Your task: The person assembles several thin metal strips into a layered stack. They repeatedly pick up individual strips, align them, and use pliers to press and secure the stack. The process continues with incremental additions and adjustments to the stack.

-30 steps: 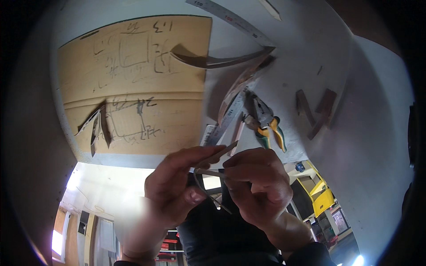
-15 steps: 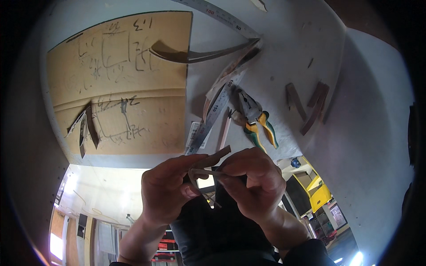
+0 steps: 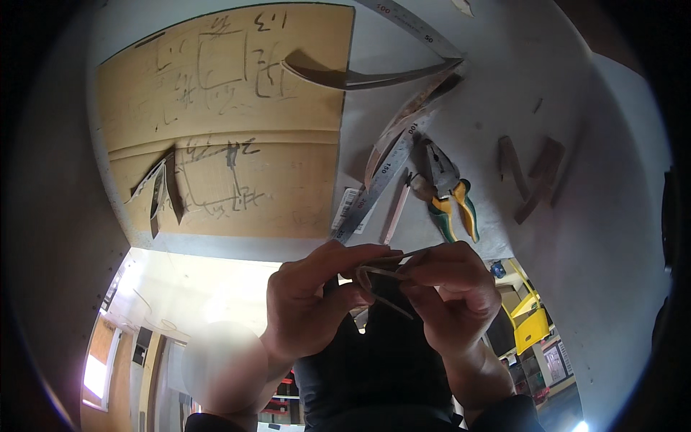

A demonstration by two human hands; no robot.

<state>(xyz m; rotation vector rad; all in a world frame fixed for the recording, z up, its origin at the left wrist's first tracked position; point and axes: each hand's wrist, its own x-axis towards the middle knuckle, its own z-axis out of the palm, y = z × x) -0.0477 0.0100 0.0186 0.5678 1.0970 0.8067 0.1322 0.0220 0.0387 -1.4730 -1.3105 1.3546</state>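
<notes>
Both hands are closed on one thin, flat greyish-brown strip (image 3: pixel 389 304), folded into a narrow bend with several layers. My left hand (image 3: pixel 308 299) pinches it near the bend between thumb and fingers. On the other side, my right hand (image 3: pixel 458 297) pinches one of its ends with thumb and forefinger. Fingertips hide part of the strip, and its material is unclear. Beyond the right hand lie pliers (image 3: pixel 445 178) with yellow and green handles. Beside them rest a metal angle ruler (image 3: pixel 389 165) and a slim pale pinkish stick (image 3: pixel 395 214).
A cardboard sheet (image 3: pixel 288 173) with pen sketches covers the left of the grey surface. On it stands a bent brown strip (image 3: pixel 171 186). A long curved strip (image 3: pixel 338 81) reaches the ruler's corner. Short reddish-brown strips (image 3: pixel 545 169) lie at right.
The view has shifted, so the hands and the surface items sit farther right in the picture. The strip has turned in my fingers, and its upper layer now spans toward my right hand.
</notes>
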